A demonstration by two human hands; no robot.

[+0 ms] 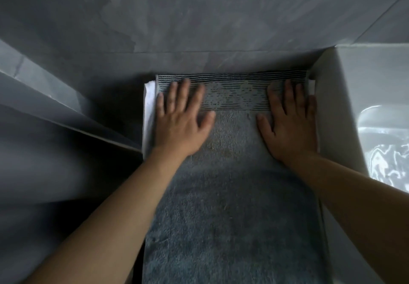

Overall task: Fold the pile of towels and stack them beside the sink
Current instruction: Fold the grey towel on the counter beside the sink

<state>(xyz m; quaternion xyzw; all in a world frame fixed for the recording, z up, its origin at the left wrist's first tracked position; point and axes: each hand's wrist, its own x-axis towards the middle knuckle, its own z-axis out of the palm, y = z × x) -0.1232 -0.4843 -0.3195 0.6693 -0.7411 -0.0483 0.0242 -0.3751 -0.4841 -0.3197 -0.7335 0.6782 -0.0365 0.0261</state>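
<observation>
A grey-blue towel (232, 195) lies spread lengthwise on the counter, its far end a striped, patterned band against the wall. My left hand (181, 120) rests flat on the towel's far left corner, fingers spread. My right hand (290, 122) presses flat on the far right corner, fingers apart. Neither hand grips the cloth. A white cloth or towel (148, 115) shows as a strip under the left edge of the grey one and peeks out at the far right corner.
The white sink (332, 111) stands directly right of the towel, its basin holding shiny water or film. A grey marble wall (199, 18) rises behind. To the left the counter edge drops away into dark grey tiled surfaces (55, 117).
</observation>
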